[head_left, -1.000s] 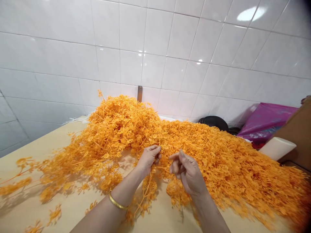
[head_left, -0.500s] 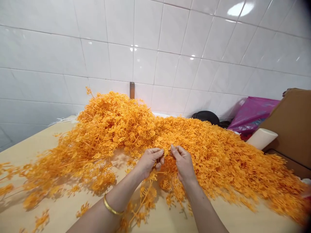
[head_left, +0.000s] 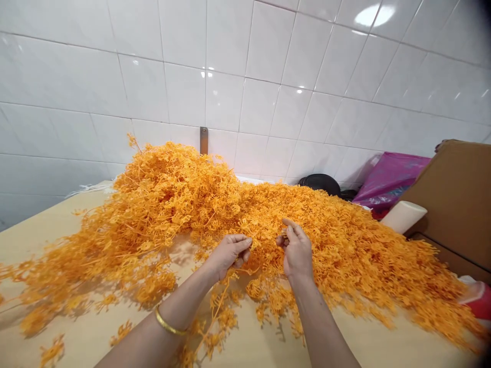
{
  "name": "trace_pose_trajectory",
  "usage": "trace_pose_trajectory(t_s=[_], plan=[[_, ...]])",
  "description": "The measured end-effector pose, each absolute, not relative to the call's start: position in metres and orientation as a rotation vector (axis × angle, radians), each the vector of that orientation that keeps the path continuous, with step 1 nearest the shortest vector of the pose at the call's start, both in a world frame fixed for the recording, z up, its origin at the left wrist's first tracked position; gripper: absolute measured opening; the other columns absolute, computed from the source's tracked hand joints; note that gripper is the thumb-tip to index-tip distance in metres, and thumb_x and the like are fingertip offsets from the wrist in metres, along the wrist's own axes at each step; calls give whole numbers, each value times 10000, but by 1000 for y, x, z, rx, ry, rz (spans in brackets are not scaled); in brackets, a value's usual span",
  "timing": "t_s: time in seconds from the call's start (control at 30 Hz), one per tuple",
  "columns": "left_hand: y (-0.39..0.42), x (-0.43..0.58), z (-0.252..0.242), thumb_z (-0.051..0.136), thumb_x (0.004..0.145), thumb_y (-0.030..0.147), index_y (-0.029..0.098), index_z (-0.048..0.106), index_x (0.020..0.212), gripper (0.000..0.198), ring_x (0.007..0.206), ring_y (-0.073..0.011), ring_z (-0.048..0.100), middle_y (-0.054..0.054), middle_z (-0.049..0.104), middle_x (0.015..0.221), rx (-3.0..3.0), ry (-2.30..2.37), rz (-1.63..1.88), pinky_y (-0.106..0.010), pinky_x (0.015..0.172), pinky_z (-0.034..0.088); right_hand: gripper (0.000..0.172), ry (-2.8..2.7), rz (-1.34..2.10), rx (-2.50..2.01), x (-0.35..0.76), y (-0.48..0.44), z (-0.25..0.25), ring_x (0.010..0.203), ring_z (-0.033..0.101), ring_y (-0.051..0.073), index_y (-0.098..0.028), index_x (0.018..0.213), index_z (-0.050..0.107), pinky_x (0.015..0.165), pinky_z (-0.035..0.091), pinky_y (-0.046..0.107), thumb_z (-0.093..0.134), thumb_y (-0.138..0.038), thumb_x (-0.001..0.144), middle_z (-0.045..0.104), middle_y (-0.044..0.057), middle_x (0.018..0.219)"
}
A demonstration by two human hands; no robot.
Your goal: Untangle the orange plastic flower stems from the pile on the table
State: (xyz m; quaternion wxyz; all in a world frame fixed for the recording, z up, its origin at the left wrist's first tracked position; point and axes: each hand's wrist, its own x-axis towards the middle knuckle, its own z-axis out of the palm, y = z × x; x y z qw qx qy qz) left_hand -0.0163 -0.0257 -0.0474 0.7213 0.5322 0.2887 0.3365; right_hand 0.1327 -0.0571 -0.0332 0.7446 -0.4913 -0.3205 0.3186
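Note:
My left hand (head_left: 231,252) is closed in a pinch on an orange artificial flower sprig (head_left: 221,313), whose branching stem trails down below my fingers. To its right, my right hand (head_left: 297,248) hovers in front of the orange heap, index finger stretched out and the other fingers loosely bent. No held thing shows in it. A gap separates the two hands. Behind them spreads a large pile of orange flower sprigs (head_left: 176,189), taller on the left. A lower, denser mass of orange blossoms (head_left: 345,240) stretches to the right.
The pale tabletop (head_left: 88,342) carries the flowers against a white tiled wall (head_left: 226,102). At the right stand a cardboard box (head_left: 456,194), a white roll (head_left: 403,216) and a purple bag (head_left: 395,176). A black round object (head_left: 320,183) sits by the wall. Loose orange bits (head_left: 52,351) lie front left.
My hands have moved apart; the right one has shifted right and its index finger has straightened out of a pinch. The left still pinches. The view has shifted slightly.

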Motion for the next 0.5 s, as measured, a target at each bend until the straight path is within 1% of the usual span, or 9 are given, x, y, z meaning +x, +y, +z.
trace_pose_trajectory(t_s=[0.07,0.13,0.23,0.3,0.4,0.5], plan=[[-27,-15,-46,577,673,404,166,377,544,337,295,-19,231,43,453,409,1181,649,761,-193,349,137,315,-765,701,-1118,126,-59,-35,460,394,66,-169,825,548,436,335,203,511,-463,716,421,-38,609],[-28,-14,-44,578,668,410,164,381,541,340,297,-19,237,44,447,407,1181,657,771,-192,348,135,337,-845,696,-1185,122,-60,-37,463,374,71,-171,775,531,436,322,208,505,-501,711,417,-35,601],[-30,-13,-42,583,652,428,162,404,548,337,303,-22,239,44,444,406,1180,654,775,-193,346,126,330,-1038,668,-1258,118,-55,-44,486,367,82,-178,704,487,453,317,206,550,-500,678,398,-46,556],[-30,-13,-41,580,645,447,162,410,547,346,304,-24,229,46,437,400,1191,645,772,-197,347,116,342,-1100,647,-1276,117,-48,-49,472,345,81,-176,646,455,440,298,205,540,-506,682,384,-50,522],[-30,-14,-38,571,646,462,165,371,512,382,301,-20,210,52,411,376,1233,635,756,-202,354,101,376,-1102,597,-1283,117,-36,-48,430,303,74,-175,585,431,407,259,208,478,-523,717,366,-51,472],[-27,-17,-34,566,656,450,167,337,496,398,309,-18,194,63,369,352,1252,630,772,-203,364,92,386,-1159,449,-1303,115,-26,-41,412,276,69,-174,537,425,394,233,210,481,-507,723,321,-60,432]])
